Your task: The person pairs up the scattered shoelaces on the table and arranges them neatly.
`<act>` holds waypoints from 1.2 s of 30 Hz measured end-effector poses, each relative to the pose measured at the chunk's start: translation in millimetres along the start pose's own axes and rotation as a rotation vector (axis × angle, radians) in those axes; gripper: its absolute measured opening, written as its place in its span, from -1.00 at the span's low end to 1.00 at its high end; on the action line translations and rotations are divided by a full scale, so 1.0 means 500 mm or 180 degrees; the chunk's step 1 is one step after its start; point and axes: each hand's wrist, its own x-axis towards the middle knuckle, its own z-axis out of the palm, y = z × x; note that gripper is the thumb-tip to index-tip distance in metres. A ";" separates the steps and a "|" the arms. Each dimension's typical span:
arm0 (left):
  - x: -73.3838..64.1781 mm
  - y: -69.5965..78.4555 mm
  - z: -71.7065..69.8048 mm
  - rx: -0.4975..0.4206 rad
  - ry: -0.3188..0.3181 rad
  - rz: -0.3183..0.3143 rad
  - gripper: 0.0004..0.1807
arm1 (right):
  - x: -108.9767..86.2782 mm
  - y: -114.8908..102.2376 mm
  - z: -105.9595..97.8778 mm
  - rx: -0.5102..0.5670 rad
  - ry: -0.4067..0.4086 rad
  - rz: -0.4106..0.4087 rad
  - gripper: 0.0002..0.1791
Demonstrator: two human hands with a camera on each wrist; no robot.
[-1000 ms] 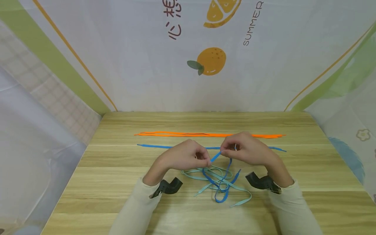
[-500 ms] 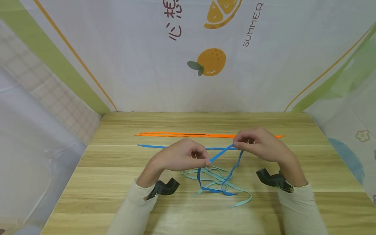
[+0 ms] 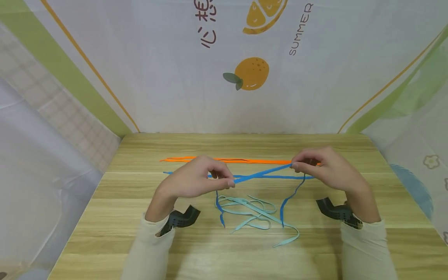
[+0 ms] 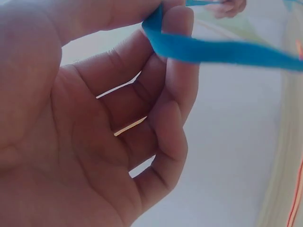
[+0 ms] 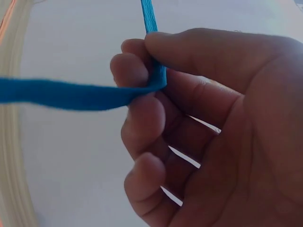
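Blue flat lace [image 3: 276, 169], lifted over the desk [image 3: 245, 260], strung between left hand [image 3: 194, 179] and right hand [image 3: 327, 167]. Pinched at thumb and fingertips in both hands; neither one free. Looks near straight between grips, no obvious sag. Runs left to right but skewed: farther from the person at the right grip, nearer at the left. Folds over at each grip, with a loose tail hanging below. Touching desk at the tail ends: can't tell.

Key relation, my judgement: held span vs second blue lace [image 3: 287, 177], laid straight left-right on the desk. Not parallel; crosses at a shallow angle in head view. Left fingertips just on the near side of that line, right fingertips on the far side. Left hand closer to it in view; height can't be read.

Next out, toward the person: pale green lace tangle [image 3: 260, 212], between the two hanging tails, clear of both hands. Beyond the second blue lace: orange laces [image 3: 269, 161], flat, roughly parallel to it, right end partly hidden by the right hand.
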 end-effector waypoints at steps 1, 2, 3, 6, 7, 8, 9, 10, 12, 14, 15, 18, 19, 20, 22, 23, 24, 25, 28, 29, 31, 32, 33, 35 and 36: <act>-0.004 0.000 -0.005 0.0009 0.0034 -0.0008 -0.87 | -0.002 0.000 -0.003 -0.0017 0.0018 0.0020 -0.72; -0.008 0.001 -0.011 0.0036 0.0068 -0.0009 -0.87 | -0.003 0.001 -0.006 -0.0038 0.0032 0.0032 -0.72; -0.012 0.000 -0.016 0.0059 0.0103 -0.0016 -0.87 | -0.005 0.001 -0.008 -0.0041 0.0041 0.0058 -0.73; -0.024 0.000 -0.030 0.0118 0.0210 -0.0135 -0.88 | -0.011 0.001 -0.015 -0.0061 0.0088 0.0138 -0.73; -0.028 -0.001 -0.035 0.0137 0.0241 -0.0191 -0.88 | -0.013 0.001 -0.017 -0.0061 0.0104 0.0161 -0.74; -0.032 -0.003 -0.039 0.0152 0.0275 -0.0245 -0.88 | -0.014 0.001 -0.019 -0.0064 0.0116 0.0170 -0.74; -0.035 -0.005 -0.043 0.0150 0.0302 -0.0300 -0.88 | -0.015 0.001 -0.020 -0.0070 0.0133 0.0176 -0.74; -0.039 -0.006 -0.048 0.0155 0.0328 -0.0342 -0.88 | -0.016 0.001 -0.021 -0.0076 0.0146 0.0174 -0.74; -0.045 -0.011 -0.056 0.0143 0.0370 -0.0388 -0.87 | -0.017 0.002 -0.022 -0.0088 0.0161 0.0167 -0.74; -0.050 -0.017 -0.064 0.0128 0.0416 -0.0422 -0.86 | -0.018 0.004 -0.024 -0.0109 0.0169 0.0174 -0.75; -0.052 -0.021 -0.067 0.0114 0.0434 -0.0446 -0.86 | -0.018 0.005 -0.025 -0.0114 0.0172 0.0196 -0.76; -0.060 -0.032 -0.078 0.0086 0.0493 -0.0512 -0.86 | -0.022 0.009 -0.030 -0.0101 0.0162 0.0327 -0.80; -0.062 -0.036 -0.081 0.0090 0.0517 -0.0539 -0.86 | -0.024 0.011 -0.032 -0.0094 0.0162 0.0382 -0.81; -0.065 -0.040 -0.084 0.0095 0.0540 -0.0562 -0.85 | -0.026 0.012 -0.034 -0.0093 0.0163 0.0430 -0.82; -0.070 -0.046 -0.089 0.0114 0.0595 -0.0598 -0.86 | -0.030 0.017 -0.038 -0.0081 0.0167 0.0491 -0.83; -0.073 -0.048 -0.092 0.0121 0.0623 -0.0611 -0.85 | -0.032 0.019 -0.041 -0.0063 0.0174 0.0511 -0.84; -0.076 -0.050 -0.094 0.0138 0.0649 -0.0624 -0.85 | -0.035 0.022 -0.043 -0.0059 0.0184 0.0520 -0.84; -0.078 -0.051 -0.097 0.0143 0.0672 -0.0639 -0.86 | -0.037 0.025 -0.045 -0.0046 0.0196 0.0526 -0.84; -0.084 -0.055 -0.103 0.0143 0.0710 -0.0689 -0.87 | -0.044 0.035 -0.051 0.0015 0.0223 0.0531 -0.84; -0.086 -0.057 -0.105 0.0146 0.0722 -0.0713 -0.87 | -0.047 0.039 -0.053 0.0027 0.0232 0.0541 -0.85; -0.089 -0.060 -0.108 0.0153 0.0736 -0.0762 -0.87 | -0.052 0.046 -0.057 0.0024 0.0260 0.0550 -0.85; -0.090 -0.062 -0.110 0.0159 0.0743 -0.0778 -0.87 | -0.055 0.049 -0.060 0.0020 0.0268 0.0553 -0.84; -0.092 -0.064 -0.112 0.0162 0.0751 -0.0797 -0.87 | -0.058 0.053 -0.062 0.0015 0.0279 0.0556 -0.84; -0.095 -0.069 -0.116 0.0167 0.0766 -0.0841 -0.86 | -0.063 0.059 -0.066 0.0000 0.0301 0.0580 -0.85; -0.097 -0.071 -0.118 0.0164 0.0771 -0.0856 -0.85 | -0.065 0.063 -0.068 -0.0014 0.0311 0.0586 -0.85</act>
